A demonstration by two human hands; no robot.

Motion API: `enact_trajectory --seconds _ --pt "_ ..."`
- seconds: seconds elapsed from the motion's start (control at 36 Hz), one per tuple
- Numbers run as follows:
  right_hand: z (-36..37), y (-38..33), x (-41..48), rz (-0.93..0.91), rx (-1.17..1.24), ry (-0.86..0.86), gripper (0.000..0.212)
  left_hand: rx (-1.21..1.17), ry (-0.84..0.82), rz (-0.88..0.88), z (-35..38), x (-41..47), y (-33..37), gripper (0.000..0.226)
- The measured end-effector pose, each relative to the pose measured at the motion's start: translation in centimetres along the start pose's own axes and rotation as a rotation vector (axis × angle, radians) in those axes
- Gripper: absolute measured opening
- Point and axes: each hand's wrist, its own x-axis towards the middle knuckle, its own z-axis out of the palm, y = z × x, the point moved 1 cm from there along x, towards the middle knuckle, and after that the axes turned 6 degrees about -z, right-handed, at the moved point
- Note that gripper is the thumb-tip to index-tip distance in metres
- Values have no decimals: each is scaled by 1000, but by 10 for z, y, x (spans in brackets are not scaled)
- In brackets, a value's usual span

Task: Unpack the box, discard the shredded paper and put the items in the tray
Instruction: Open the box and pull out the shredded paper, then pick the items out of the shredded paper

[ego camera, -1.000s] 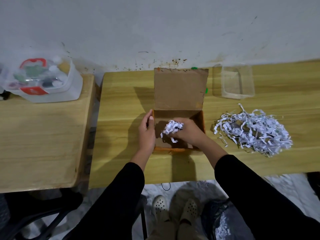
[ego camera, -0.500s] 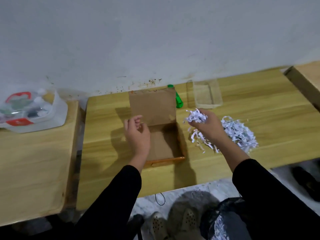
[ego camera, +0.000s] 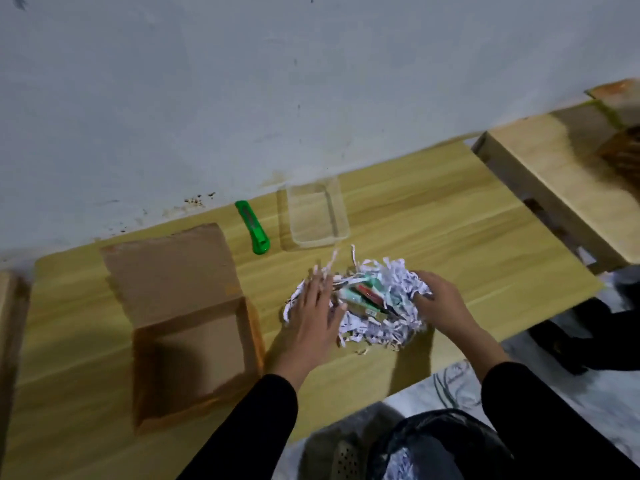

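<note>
The cardboard box (ego camera: 194,351) lies open on the wooden table, lid folded back, and its inside looks bare. To its right sits a heap of white shredded paper (ego camera: 377,327) with small packaged items (ego camera: 363,296), green and red, showing in the middle. My left hand (ego camera: 317,317) rests flat with spread fingers on the heap's left side. My right hand (ego camera: 440,303) presses into the right side, fingers curled into the shreds. The clear plastic tray (ego camera: 317,216) stands behind the heap, near the wall.
A green utility knife (ego camera: 252,232) lies between the box lid and the tray. A second wooden table (ego camera: 554,174) stands at the right. A black bin bag (ego camera: 436,448) holding shredded paper sits on the floor below the table's front edge.
My left hand left the box and moved right onto the paper heap. My right hand dropped onto the heap's right side. The view swung right, and items now show among the shreds.
</note>
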Motion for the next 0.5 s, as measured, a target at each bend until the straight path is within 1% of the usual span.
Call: enact_trajectory --seconds 0.08,0.17,0.25,0.31,0.36,0.39,0.44,0.5 --pt "-13 12 4 41 -45 2 45 -27 25 -36 -5 3 -11 53" --pt "-23 16 12 46 -55 43 51 -97 167 -107 -8 8 -13 46" --pt "-28 3 13 -25 -23 80 54 -120 281 -168 -9 10 -11 40" --pt "-26 -13 11 -116 -45 94 55 -129 335 -200 -11 8 -8 41" --pt "-18 -33 6 -224 -75 100 49 -128 354 -209 -11 6 -7 42" --pt "-11 -43 2 -268 -79 87 43 -123 353 -201 -11 6 -6 42" --pt "11 -57 -5 -348 -100 19 28 -106 333 -182 -8 7 -7 41" --pt "35 -62 -10 -392 -191 -64 22 -56 297 -175 -6 9 -8 42"
